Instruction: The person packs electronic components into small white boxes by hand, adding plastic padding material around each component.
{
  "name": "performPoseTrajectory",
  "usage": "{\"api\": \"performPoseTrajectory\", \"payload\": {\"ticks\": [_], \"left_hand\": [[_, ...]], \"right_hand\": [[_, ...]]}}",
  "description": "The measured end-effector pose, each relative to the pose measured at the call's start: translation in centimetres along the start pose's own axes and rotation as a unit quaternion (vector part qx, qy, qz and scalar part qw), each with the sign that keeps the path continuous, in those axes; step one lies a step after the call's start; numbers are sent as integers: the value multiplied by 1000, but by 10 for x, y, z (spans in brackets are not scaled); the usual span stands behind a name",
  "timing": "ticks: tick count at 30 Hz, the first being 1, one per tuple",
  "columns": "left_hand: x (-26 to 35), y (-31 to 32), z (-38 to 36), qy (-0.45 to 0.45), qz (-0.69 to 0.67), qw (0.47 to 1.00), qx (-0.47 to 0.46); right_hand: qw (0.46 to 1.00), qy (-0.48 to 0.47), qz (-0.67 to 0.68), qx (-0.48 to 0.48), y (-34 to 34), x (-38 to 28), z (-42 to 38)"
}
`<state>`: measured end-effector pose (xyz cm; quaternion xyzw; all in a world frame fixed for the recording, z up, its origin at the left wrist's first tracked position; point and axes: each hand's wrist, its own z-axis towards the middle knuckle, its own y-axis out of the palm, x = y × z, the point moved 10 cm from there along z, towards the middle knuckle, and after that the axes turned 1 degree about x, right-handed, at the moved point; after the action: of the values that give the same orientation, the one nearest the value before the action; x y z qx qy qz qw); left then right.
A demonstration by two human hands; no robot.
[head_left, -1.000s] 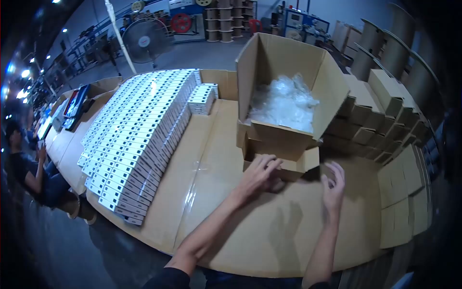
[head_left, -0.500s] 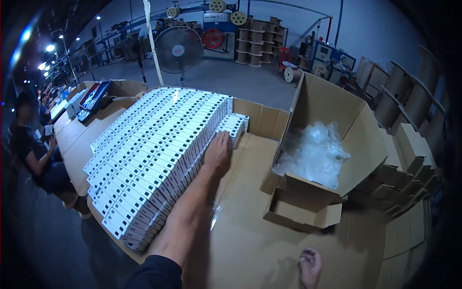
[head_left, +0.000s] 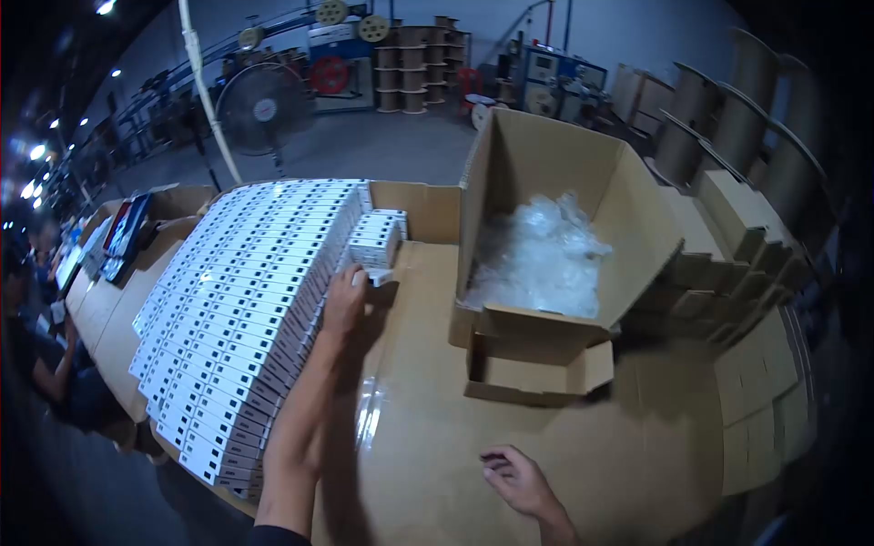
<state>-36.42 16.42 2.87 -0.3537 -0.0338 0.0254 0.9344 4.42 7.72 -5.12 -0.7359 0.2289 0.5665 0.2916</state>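
My left hand (head_left: 346, 298) reaches to the near end of a small stack of white boxes (head_left: 371, 238). Its closed fingers grip a slim white box (head_left: 378, 274), mostly hidden behind them. Just left of that hand rises a large block of stacked white boxes (head_left: 250, 282), their tops marked with small dark squares. My right hand (head_left: 517, 480) hovers over the cardboard surface at the lower middle, fingers loosely curved and apart, holding nothing. Beyond it stands an open small carton (head_left: 528, 369), with one flap folded outward.
A large carton (head_left: 637, 246) behind the small one holds crumpled clear plastic bags (head_left: 546, 259). Flattened or stacked cartons (head_left: 728, 264) line the right side. At far left a person (head_left: 55, 355) sits by the table. A fan (head_left: 264, 109) and cable reels (head_left: 401, 73) stand behind.
The view has turned right, so the scene sits further left. My left hand has drawn back slightly from the small stack with a white box. My right hand has come further into view.
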Motion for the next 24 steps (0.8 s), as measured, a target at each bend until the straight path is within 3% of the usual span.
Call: {"api": "performPoseTrajectory", "payload": {"ticks": [5, 7, 10, 13, 14, 15, 17, 19, 20, 21, 24], "left_hand": [[72, -103, -40, -81, -78, 991, 71], [124, -135, -72, -12, -94, 992, 83], [210, -153, -124, 15, -181, 983, 1], [286, -148, -126, 78, -254, 952, -151], [305, -146, -120, 150, -239, 942, -183], [308, -145, -103, 144, -256, 936, -194], [311, -139, -66, 123, -291, 923, -219], [310, -121, 2, 83, -315, 926, -193], [314, -109, 45, 82, -334, 930, -131], [323, -93, 82, 85, -318, 934, -140], [332, -5, 171, 145, -342, 922, -111]], "right_hand": [[983, 10, 166, -80, 36, -6, 14], [967, 3, 246, -66, 39, -16, 20], [928, -48, 368, -20, 32, -26, 21], [951, -78, 298, 37, 15, 2, 26], [961, -160, 197, 110, -4, 5, 22], [961, -145, 207, 113, -18, 8, 17], [955, -214, 160, 128, -48, 15, 9], [978, -117, 149, 87, -68, 31, 9], [985, -66, 144, 66, -74, 39, 7], [991, -95, 57, 73, -85, 31, 7], [987, -109, 74, 96, -97, 34, 7]]}}
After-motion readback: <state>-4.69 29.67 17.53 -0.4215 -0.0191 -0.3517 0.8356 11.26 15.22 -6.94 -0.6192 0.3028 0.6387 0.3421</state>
